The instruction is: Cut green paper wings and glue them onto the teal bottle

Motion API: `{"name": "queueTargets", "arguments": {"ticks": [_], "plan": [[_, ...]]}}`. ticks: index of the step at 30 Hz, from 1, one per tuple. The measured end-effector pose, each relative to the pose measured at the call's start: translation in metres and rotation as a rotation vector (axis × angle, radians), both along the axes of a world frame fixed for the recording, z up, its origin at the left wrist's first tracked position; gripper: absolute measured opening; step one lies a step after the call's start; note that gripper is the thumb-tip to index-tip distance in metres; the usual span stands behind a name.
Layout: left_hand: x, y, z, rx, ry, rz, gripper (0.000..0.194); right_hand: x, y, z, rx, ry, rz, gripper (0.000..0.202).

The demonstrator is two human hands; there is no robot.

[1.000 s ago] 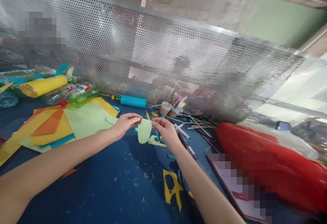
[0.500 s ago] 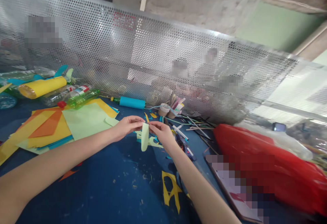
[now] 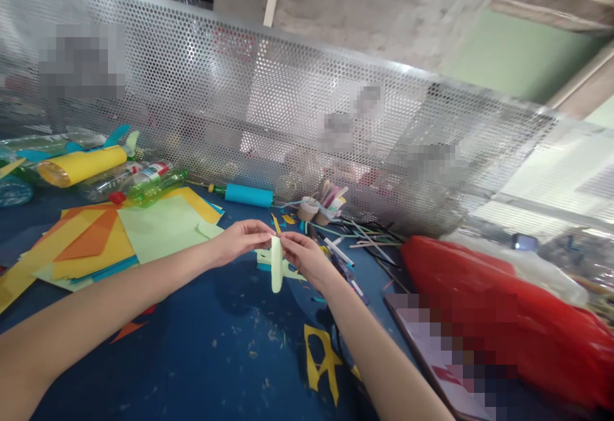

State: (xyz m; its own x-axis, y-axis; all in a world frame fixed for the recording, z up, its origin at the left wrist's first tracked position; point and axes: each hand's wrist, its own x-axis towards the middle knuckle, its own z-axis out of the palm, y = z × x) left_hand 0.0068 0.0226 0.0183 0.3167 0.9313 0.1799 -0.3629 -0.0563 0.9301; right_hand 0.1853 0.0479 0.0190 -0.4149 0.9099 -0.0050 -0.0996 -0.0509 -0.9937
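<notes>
Between my two hands hangs a pale green paper strip (image 3: 277,267) with a rounded lower end. My left hand (image 3: 244,240) pinches its top from the left, and my right hand (image 3: 306,254) pinches it from the right. The fingertips of both hands nearly meet. Behind the strip lie pale green paper scraps (image 3: 263,257) with cut-out shapes, partly hidden by the strip and my right hand. Nearer to me, below my right wrist, a yellow paper offcut (image 3: 320,360) with holes lies flat on the blue table (image 3: 206,344).
Coloured paper sheets (image 3: 158,226) are stacked at left. Plastic bottles (image 3: 158,184) lie behind them, one a yellow-wrapped bottle (image 3: 81,165). A blue-wrapped bottle (image 3: 248,195) and cups of sticks (image 3: 316,206) sit by the perforated metal screen (image 3: 288,95). A red plastic bag (image 3: 480,293) is at right.
The pale green strip has turned slightly and now looks narrower, hanging a little lower and further right. Both hands keep their pinch and have shifted only slightly.
</notes>
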Motion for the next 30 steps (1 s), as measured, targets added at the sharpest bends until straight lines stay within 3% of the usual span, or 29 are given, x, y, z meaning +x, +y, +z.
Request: {"name": "queueTargets", "arguments": {"ticks": [6,11,15,18,21,25,30], "plan": [[-0.004,0.003,0.004,-0.027,0.009,0.026,0.019,0.003,0.003,0.002,-0.034,0.014,-0.020,0.027],[-0.033,0.021,0.014,0.012,0.195,0.377,0.020,0.011,0.016,-0.001,0.046,0.003,-0.254,0.027],[-0.067,0.039,0.010,0.144,0.639,0.596,0.020,0.021,0.025,-0.005,0.074,-0.018,-0.323,0.024],[-0.086,0.046,0.003,0.207,0.950,0.567,0.015,0.026,0.027,-0.008,0.054,-0.085,-0.294,0.025],[-0.095,0.045,0.000,0.201,1.057,0.470,0.015,0.030,0.027,-0.012,0.063,-0.228,-0.217,0.028],[-0.097,0.041,0.003,0.249,1.227,0.327,0.029,0.031,0.027,-0.015,0.209,-0.437,-0.161,0.027],[-0.095,0.037,0.008,0.300,1.375,0.199,0.029,0.028,0.030,-0.017,0.334,-0.571,-0.135,0.021]]}}
